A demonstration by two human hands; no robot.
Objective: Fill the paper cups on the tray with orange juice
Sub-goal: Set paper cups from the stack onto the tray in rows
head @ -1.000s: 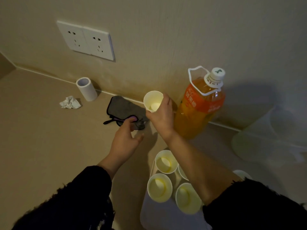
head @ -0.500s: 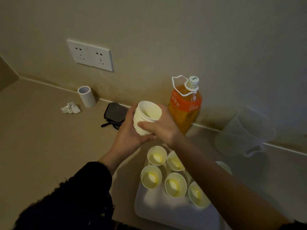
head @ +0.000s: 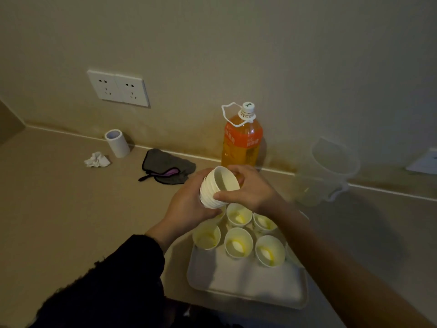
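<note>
Five paper cups (head: 238, 242) stand in plain view at the 12 o'clock end of the tray (head: 248, 287), packed in two rows, which leaves the near half bare for more. Above them, both hands share a nested stack (head: 218, 188) of spare cups, tipped with its mouth toward 2 o'clock. The left hand (head: 189, 204) is wrapped around the stack's body from 8 o'clock, fingers curled firmly on it. The right hand (head: 250, 188) pinches the rim of the topmost cup between thumb and fingers. We read this as a grip for peeling one cup free while the rest are held back.

The orange juice bottle (head: 242, 140) stands upright at 12 o'clock beyond the tray, against the wall with its cap (head: 247, 107) on. We judge that pouring has not begun from it at this moment. A clear jug (head: 328, 171) sits at 2 o'clock, blurred and faint.

Much is uncertain. At least one more cup is half hidden under the left hand, and a sliver of another shows beside the right forearm, so we cannot give a full count. Yellow glints lie in the cup bottoms — juice or only dim light, we cannot tell. The jug's contents are equally unclear.
</note>
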